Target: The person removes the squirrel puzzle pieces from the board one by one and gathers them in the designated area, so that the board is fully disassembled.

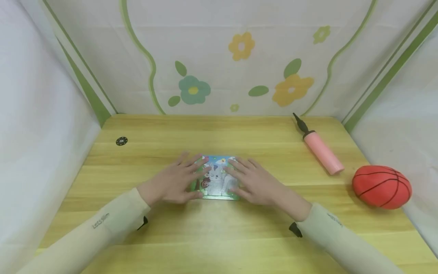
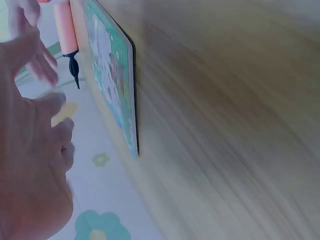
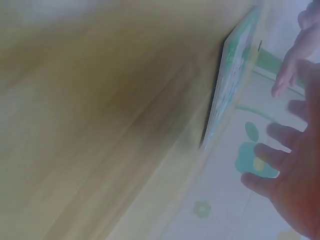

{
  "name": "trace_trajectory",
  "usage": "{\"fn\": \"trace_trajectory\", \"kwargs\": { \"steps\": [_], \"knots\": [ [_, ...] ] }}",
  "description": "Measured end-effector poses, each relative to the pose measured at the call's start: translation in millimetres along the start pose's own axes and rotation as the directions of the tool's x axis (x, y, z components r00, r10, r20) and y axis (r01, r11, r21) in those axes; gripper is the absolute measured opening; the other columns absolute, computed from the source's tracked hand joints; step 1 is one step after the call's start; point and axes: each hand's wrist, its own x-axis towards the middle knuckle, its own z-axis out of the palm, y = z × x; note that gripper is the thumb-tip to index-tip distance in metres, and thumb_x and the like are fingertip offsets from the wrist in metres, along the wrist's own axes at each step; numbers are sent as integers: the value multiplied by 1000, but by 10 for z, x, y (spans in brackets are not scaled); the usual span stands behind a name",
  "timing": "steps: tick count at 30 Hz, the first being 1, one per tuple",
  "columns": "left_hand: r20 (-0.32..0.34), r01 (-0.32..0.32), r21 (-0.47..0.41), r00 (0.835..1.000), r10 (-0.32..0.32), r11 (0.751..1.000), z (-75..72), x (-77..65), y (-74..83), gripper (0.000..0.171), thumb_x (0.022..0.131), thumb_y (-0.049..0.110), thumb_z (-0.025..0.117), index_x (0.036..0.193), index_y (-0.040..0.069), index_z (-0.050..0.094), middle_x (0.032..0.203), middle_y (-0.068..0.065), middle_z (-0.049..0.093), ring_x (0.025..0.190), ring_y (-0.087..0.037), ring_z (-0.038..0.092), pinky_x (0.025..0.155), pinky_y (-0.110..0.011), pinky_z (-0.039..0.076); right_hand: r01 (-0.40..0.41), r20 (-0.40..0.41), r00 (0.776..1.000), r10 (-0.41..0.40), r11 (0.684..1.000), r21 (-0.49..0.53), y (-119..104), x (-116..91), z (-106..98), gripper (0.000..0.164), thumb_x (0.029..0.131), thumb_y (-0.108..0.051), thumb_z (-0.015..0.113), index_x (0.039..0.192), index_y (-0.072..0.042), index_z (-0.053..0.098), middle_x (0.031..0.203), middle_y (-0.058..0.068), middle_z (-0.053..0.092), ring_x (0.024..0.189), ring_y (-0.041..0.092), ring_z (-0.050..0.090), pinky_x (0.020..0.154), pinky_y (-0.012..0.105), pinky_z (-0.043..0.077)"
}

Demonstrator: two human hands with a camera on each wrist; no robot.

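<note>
A flat jigsaw puzzle board (image 1: 215, 186) with a green border and cartoon animals lies on the table, in front of the person. My left hand (image 1: 176, 180) is spread over its left side, fingers pointing inward. Over the right side is my right hand (image 1: 254, 182), its fingers fanned out too. Both wrist views show a gap between the hands and the puzzle board (image 2: 112, 70); neither hand holds anything. In the right wrist view the board (image 3: 232, 75) lies flat beyond the table surface, with the fingers of the right hand (image 3: 295, 160) apart from it.
A pink hand pump (image 1: 323, 152) with a black nozzle lies at the back right. Near the right edge sits a red ball (image 1: 381, 186) with black lines, looking squashed. A black round chip (image 1: 121, 141) is at the back left. White flowered cloth (image 1: 219, 76) walls off the wooden table (image 1: 219, 239).
</note>
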Motion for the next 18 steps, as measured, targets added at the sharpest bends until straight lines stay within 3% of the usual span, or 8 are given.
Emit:
{"fn": "trace_trajectory", "kwargs": {
  "steps": [3, 6, 12, 18],
  "knots": [
    [57, 14, -46, 998, -11, 999, -19, 82, -3, 79, 105, 58, 45, 164, 7, 30, 175, -14, 22, 164, -33, 19, 135, -57, 16, 1, 19, 1000, -2, 999, 46, 12, 91, 28, 64, 106, -42, 56, 160, -10, 41, 166, 16, 42, 155, 40, 38, 127, 62, 34],
    [101, 26, -89, 995, -17, 996, 15, 150, -12, 77, 107, 52, 45, 163, 2, 27, 175, -16, 20, 164, -32, 18, 136, -52, 17, 11, 61, 998, -16, 997, 82, 13, 173, 88, 62, 107, -40, 54, 159, -8, 42, 166, 16, 42, 155, 38, 39, 129, 57, 32],
    [173, 45, -114, 985, -25, 992, 153, 197, -44, 82, 106, 53, 49, 164, 1, 24, 175, -17, 15, 165, -35, 14, 136, -51, 17, 26, 127, 991, -39, 994, 106, -5, 286, 218, 57, 108, -43, 51, 157, -14, 46, 168, 16, 38, 158, 41, 32, 132, 55, 28],
    [184, 50, -147, 983, -23, 988, 229, 165, -51, 86, 103, 54, 54, 164, 1, 25, 175, -18, 14, 165, -36, 14, 135, -50, 22, 17, 156, 987, -37, 992, 124, -25, 289, 285, 59, 107, -44, 52, 157, -13, 46, 169, 17, 34, 159, 42, 29, 133, 54, 26]
  ]
}}
